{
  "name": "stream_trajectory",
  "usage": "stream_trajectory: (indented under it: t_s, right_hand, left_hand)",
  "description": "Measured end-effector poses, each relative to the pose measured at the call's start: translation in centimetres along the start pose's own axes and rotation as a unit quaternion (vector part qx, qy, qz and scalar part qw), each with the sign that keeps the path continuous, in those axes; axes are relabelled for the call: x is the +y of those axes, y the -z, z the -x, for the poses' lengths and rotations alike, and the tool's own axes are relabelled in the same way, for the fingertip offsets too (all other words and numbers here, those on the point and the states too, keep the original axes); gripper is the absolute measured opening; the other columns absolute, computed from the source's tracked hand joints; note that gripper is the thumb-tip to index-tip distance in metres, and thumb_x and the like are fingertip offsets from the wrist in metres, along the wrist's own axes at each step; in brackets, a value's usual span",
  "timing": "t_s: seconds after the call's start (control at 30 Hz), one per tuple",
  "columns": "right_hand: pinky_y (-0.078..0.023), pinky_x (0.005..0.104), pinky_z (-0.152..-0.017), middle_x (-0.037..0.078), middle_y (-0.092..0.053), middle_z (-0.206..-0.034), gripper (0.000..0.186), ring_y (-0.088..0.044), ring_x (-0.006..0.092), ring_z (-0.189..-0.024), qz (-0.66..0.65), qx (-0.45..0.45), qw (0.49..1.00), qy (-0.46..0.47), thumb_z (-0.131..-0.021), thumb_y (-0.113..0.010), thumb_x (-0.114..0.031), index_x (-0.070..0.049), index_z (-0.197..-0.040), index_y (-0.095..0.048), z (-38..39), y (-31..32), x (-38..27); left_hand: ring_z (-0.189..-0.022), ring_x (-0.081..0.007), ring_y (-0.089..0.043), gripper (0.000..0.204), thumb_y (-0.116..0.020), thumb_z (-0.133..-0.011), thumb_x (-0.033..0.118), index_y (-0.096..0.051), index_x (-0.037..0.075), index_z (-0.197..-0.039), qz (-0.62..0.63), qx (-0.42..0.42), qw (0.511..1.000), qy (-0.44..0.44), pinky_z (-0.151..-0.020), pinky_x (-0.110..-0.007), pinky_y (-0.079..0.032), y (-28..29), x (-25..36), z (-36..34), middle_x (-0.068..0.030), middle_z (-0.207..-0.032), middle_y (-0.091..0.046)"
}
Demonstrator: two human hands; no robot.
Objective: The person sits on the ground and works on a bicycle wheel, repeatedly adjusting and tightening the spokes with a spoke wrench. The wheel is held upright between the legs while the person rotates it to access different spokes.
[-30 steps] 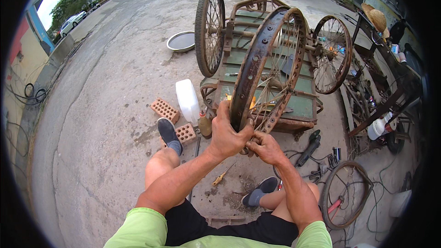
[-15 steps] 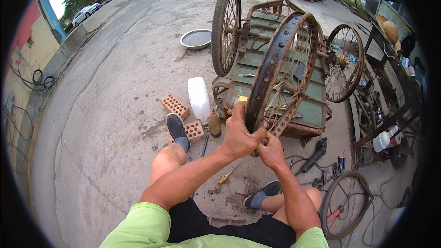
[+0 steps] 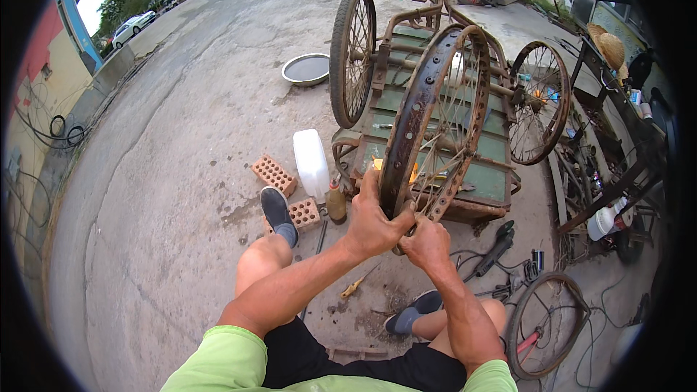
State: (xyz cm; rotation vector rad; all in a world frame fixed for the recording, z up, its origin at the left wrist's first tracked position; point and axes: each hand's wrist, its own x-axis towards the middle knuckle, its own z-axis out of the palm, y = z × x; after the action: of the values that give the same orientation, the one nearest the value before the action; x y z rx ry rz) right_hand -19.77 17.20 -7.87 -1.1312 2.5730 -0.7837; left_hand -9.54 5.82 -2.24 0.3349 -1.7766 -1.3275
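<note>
A rusty spoked wheel rim [image 3: 411,129], without a tyre, stands tilted upright in front of me. My left hand [image 3: 374,223] is closed round the lower left part of the rim, its thumb pressing at the rim's edge. Close beside it, my right hand [image 3: 427,242] grips the bottom of the same rim with bent fingers. Both thumbs almost meet there. What lies under the fingers is hidden. Behind the rim rests an overturned tricycle cart [image 3: 488,180] with green panels and a rusty frame.
A tyred wheel [image 3: 353,58] and another wheel [image 3: 541,101] flank the cart. Left of it are a white jug [image 3: 311,163], a brown bottle [image 3: 336,203], bricks [image 3: 274,174] and a round pan [image 3: 306,69]. A screwdriver [image 3: 352,288] and a loose wheel [image 3: 517,323] lie nearby.
The rim has shifted slightly left and down in view, with both hands still on it. The surroundings have also shifted a little in the picture.
</note>
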Motion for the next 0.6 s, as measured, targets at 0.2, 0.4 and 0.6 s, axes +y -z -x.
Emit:
stream_trajectory:
  t_s: [0.2, 0.4, 0.6]
  right_hand:
    - [-0.058, 0.0517, -0.08, 0.026, -0.074, -0.088, 0.053, -0.073, 0.0434, -0.088, 0.016, 0.007, 0.999, -0.03, -0.079, -0.076, -0.04, -0.004, -0.118, -0.072, -0.4, -1.0, 0.1]
    - [-0.057, 0.0476, -0.078, 0.026, -0.075, -0.089, 0.049, -0.075, 0.0382, -0.087, -0.081, 0.031, 0.996, -0.025, -0.081, -0.076, -0.029, 0.001, -0.119, -0.07, -0.2, -1.5, 0.5]
    - [-0.049, 0.0293, -0.065, 0.006, -0.072, -0.082, 0.028, -0.062, 0.0107, -0.071, -0.431, -0.187, 0.881, -0.059, -0.088, -0.07, -0.014, 0.004, -0.111, -0.071, -0.2, 0.4, 2.3]
  left_hand:
    - [-0.079, -0.0192, -0.069, 0.053, -0.076, -0.078, 0.008, -0.047, -0.003, -0.121, 0.003, -0.012, 1.0, -0.007, -0.073, -0.035, -0.056, -0.6, -0.2, 0.2, -0.0151, -0.091, -0.069]
    - [-0.078, -0.0207, -0.069, 0.054, -0.076, -0.078, 0.009, -0.047, -0.003, -0.121, -0.016, -0.032, 0.999, 0.001, -0.073, -0.035, -0.056, -0.5, 0.0, 0.3, -0.0169, -0.09, -0.068]
    - [-0.078, -0.0191, -0.068, 0.049, -0.075, -0.079, 0.009, -0.048, -0.003, -0.118, -0.007, -0.011, 1.0, -0.005, -0.072, -0.035, -0.056, -0.3, 0.0, -0.5, -0.0153, -0.089, -0.069]
